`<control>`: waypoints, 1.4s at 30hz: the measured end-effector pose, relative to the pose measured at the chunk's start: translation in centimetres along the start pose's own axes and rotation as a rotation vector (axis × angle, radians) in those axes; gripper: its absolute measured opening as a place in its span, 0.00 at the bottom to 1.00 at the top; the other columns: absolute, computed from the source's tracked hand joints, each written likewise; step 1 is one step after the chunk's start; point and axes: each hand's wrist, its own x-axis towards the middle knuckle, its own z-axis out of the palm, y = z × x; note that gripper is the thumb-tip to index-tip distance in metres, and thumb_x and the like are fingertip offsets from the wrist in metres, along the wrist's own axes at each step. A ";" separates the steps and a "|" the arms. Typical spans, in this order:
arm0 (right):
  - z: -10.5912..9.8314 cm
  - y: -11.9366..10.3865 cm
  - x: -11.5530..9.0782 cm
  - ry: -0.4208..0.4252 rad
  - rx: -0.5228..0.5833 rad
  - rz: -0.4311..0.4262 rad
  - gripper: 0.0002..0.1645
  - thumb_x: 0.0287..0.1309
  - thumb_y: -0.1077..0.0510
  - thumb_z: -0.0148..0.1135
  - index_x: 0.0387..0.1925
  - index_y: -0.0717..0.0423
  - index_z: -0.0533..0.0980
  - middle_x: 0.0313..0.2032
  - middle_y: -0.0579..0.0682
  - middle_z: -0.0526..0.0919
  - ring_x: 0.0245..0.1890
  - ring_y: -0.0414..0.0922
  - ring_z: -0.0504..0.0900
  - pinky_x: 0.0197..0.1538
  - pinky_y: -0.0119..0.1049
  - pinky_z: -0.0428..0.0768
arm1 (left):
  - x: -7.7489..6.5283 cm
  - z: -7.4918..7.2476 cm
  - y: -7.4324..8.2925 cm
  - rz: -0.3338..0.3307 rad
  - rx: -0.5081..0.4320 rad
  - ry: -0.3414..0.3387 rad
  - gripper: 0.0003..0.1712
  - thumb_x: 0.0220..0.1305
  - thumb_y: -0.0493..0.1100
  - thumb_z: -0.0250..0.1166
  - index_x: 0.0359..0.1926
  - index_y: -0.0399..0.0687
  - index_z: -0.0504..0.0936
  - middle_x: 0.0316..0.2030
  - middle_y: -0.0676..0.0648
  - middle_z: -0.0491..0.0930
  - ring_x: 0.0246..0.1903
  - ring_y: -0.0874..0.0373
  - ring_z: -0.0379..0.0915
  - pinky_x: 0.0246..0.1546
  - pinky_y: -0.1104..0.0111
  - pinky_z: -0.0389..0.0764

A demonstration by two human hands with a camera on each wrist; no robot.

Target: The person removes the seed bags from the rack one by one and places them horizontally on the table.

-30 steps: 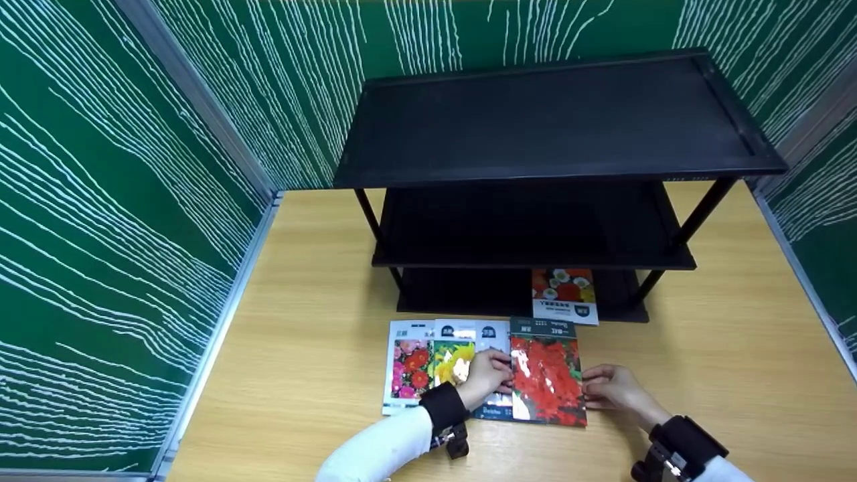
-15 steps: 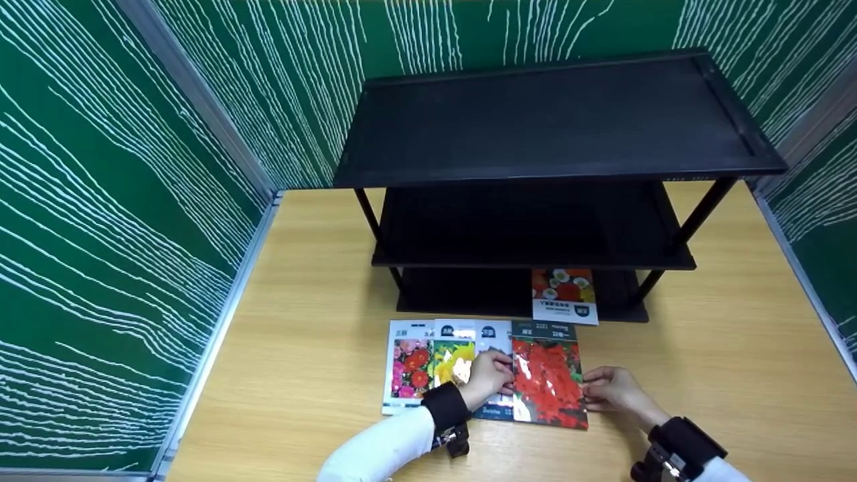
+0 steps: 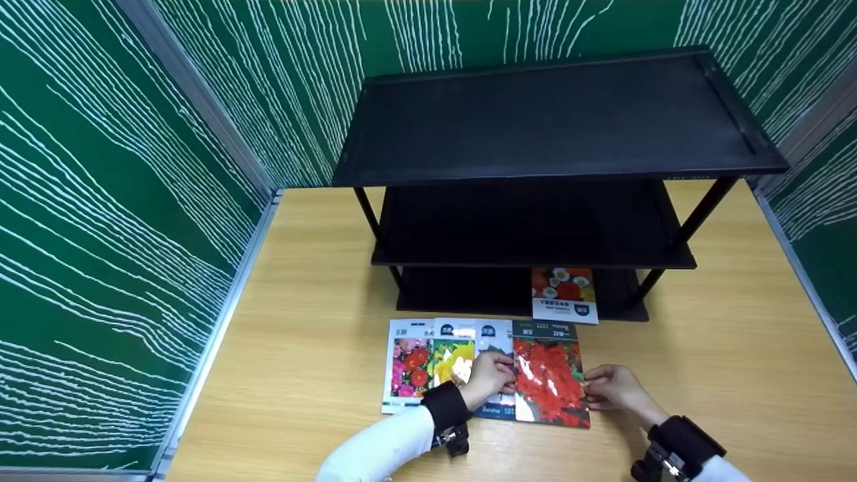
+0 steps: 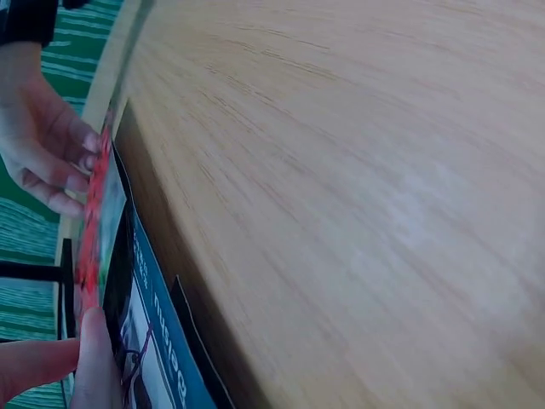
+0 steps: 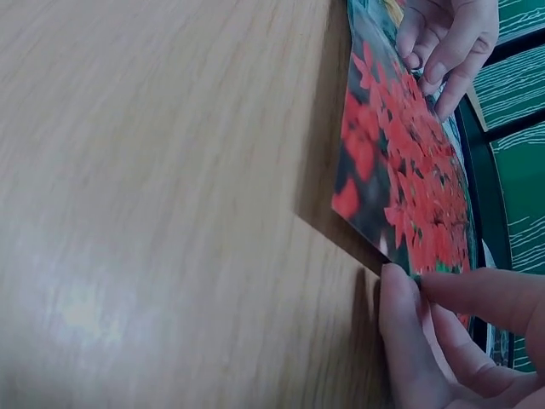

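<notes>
A seed packet with red flowers lies at the right end of a row of packets, partly over a grey-and-blue packet. My left hand pinches its left edge, reaching across the grey-and-blue one. On the opposite side my right hand grips the right edge between thumb and finger, also seen close up in the right wrist view, where the red-flower packet shows its lower edge just over the tabletop. Further left are a yellow-flower packet and a pink-and-red-flower packet.
Behind the row stands a black three-tier rack. On its bottom tier a packet with orange and white flowers sticks out over the front edge. Green panels with white lines enclose the wooden table at the back and sides.
Held by both hands, the red-flower packet has shifted slightly to the right, and a little more of the grey-and-blue packet shows. The other packets have stayed put.
</notes>
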 end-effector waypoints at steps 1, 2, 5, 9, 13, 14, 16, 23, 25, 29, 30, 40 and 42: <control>0.0 0.0 0.0 -0.001 -0.004 0.003 0.18 0.45 0.74 0.52 0.41 0.83 0.65 0.22 0.52 0.79 0.19 0.42 0.79 0.28 0.36 0.81 | 0.3 0.0 -0.3 -0.004 0.006 -0.004 0.14 0.44 0.19 0.57 0.35 0.31 0.77 0.19 0.45 0.76 0.14 0.55 0.75 0.17 0.67 0.80; -0.1 -0.1 0.0 -0.003 -0.007 0.005 0.19 0.45 0.74 0.53 0.41 0.82 0.65 0.22 0.52 0.79 0.20 0.42 0.79 0.28 0.36 0.81 | 0.4 0.0 -0.4 -0.007 0.012 -0.007 0.14 0.44 0.20 0.58 0.36 0.32 0.77 0.19 0.45 0.76 0.15 0.54 0.76 0.18 0.67 0.80; -0.3 -0.2 0.0 -0.011 -0.005 0.004 0.18 0.46 0.73 0.54 0.41 0.82 0.66 0.22 0.52 0.79 0.20 0.43 0.79 0.29 0.36 0.81 | 0.3 -0.2 0.0 -0.009 0.010 -0.010 0.14 0.44 0.20 0.57 0.36 0.31 0.77 0.19 0.45 0.76 0.14 0.55 0.75 0.18 0.67 0.80; -0.7 -0.5 0.0 -0.025 -0.003 -0.005 0.17 0.48 0.72 0.55 0.40 0.81 0.67 0.23 0.52 0.79 0.21 0.43 0.79 0.29 0.36 0.81 | -0.9 -0.5 1.7 -0.031 0.028 -0.004 0.13 0.46 0.20 0.56 0.36 0.29 0.76 0.20 0.43 0.76 0.13 0.56 0.73 0.16 0.66 0.79; -1.1 -1.0 0.0 -0.032 0.004 -0.001 0.17 0.48 0.71 0.55 0.41 0.80 0.67 0.24 0.51 0.80 0.22 0.43 0.79 0.30 0.36 0.81 | -1.4 -0.7 2.7 -0.027 0.073 -0.020 0.12 0.49 0.23 0.57 0.38 0.31 0.76 0.21 0.44 0.77 0.11 0.60 0.68 0.14 0.68 0.78; -1.2 -1.2 0.0 -0.030 0.005 0.000 0.18 0.48 0.70 0.55 0.41 0.79 0.67 0.24 0.51 0.80 0.22 0.43 0.79 0.31 0.36 0.81 | -1.3 -0.7 2.9 -0.029 0.078 -0.025 0.13 0.49 0.24 0.57 0.38 0.31 0.76 0.22 0.43 0.78 0.11 0.61 0.67 0.14 0.68 0.77; -1.4 -1.4 0.0 -0.038 0.006 -0.012 0.18 0.49 0.70 0.55 0.42 0.80 0.66 0.25 0.51 0.80 0.23 0.43 0.79 0.32 0.36 0.81 | -1.0 -0.7 3.2 -0.037 0.074 -0.036 0.13 0.49 0.25 0.58 0.39 0.32 0.76 0.22 0.43 0.79 0.10 0.63 0.65 0.13 0.69 0.77; -2.2 -2.3 0.1 -0.071 0.012 -0.089 0.20 0.52 0.70 0.51 0.44 0.82 0.63 0.29 0.54 0.81 0.26 0.44 0.80 0.35 0.38 0.81 | 0.4 -0.5 4.1 -0.071 0.083 -0.015 0.13 0.47 0.26 0.58 0.37 0.35 0.78 0.21 0.47 0.78 0.11 0.64 0.67 0.15 0.69 0.78; -2.4 -2.5 0.2 -0.068 0.009 -0.100 0.20 0.52 0.70 0.51 0.45 0.82 0.63 0.30 0.54 0.80 0.26 0.44 0.80 0.35 0.38 0.81 | 0.8 -0.4 4.4 -0.076 0.083 -0.010 0.13 0.48 0.27 0.57 0.38 0.35 0.78 0.20 0.48 0.77 0.11 0.63 0.68 0.16 0.69 0.79; -2.8 -2.9 0.6 -0.050 0.019 -0.102 0.19 0.52 0.70 0.51 0.44 0.82 0.63 0.30 0.53 0.81 0.26 0.43 0.80 0.35 0.36 0.81 | 1.4 -0.2 5.0 -0.069 0.048 -0.018 0.14 0.49 0.27 0.57 0.40 0.34 0.77 0.21 0.46 0.77 0.12 0.62 0.69 0.19 0.66 0.80; -2.9 -3.1 0.7 -0.047 0.020 -0.108 0.20 0.52 0.70 0.51 0.44 0.82 0.64 0.30 0.53 0.81 0.26 0.42 0.80 0.35 0.35 0.81 | 1.5 -0.2 5.1 -0.065 0.036 -0.019 0.14 0.49 0.26 0.56 0.41 0.33 0.77 0.21 0.44 0.77 0.12 0.62 0.69 0.20 0.65 0.80; -3.9 -4.3 1.5 -0.036 0.006 -0.114 0.20 0.54 0.68 0.52 0.45 0.81 0.64 0.31 0.51 0.81 0.27 0.41 0.80 0.35 0.34 0.80 | 5.0 0.0 3.0 -0.005 0.017 0.025 0.10 0.47 0.29 0.61 0.34 0.41 0.80 0.21 0.45 0.77 0.13 0.59 0.73 0.17 0.67 0.79; -4.1 -4.4 1.6 -0.037 0.001 -0.118 0.21 0.54 0.67 0.52 0.46 0.82 0.64 0.31 0.50 0.81 0.27 0.40 0.80 0.35 0.34 0.80 | 6.2 0.2 2.2 0.012 0.030 0.031 0.10 0.47 0.29 0.61 0.34 0.40 0.79 0.21 0.44 0.77 0.14 0.56 0.74 0.16 0.67 0.79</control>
